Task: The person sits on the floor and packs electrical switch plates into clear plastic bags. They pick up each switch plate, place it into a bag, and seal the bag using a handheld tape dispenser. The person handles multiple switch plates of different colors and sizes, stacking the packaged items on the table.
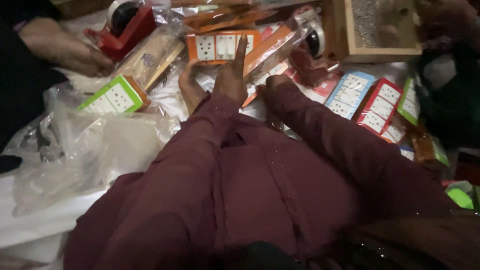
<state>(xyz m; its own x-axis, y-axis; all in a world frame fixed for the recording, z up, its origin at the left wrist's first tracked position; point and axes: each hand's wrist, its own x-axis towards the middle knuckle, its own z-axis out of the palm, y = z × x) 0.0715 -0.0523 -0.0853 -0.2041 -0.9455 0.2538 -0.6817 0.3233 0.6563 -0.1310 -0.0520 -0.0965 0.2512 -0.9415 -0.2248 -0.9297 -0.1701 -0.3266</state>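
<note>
At the upper middle of the frame lies an orange-edged card with white panels of small dots. The person's left hand rises just below it, one finger stretched straight up so that its tip overlaps the card's face; the other fingers curl loosely, and the hand grips nothing that can be seen. The right hand sits just to the right, mostly swallowed by the maroon sleeve; whether it is spread or closed on something cannot be told.

Around the card, a long orange packet in clear wrap slants to its right, and a red tape dispenser stands beyond that. Another red tape dispenser sits at the upper left, with a green-edged card lower down on that side. Another person's hand rests at the far upper left. A wooden box fills the upper right; below it lie a blue-edged card and a red-edged card. Crumpled clear plastic bags cover the left.
</note>
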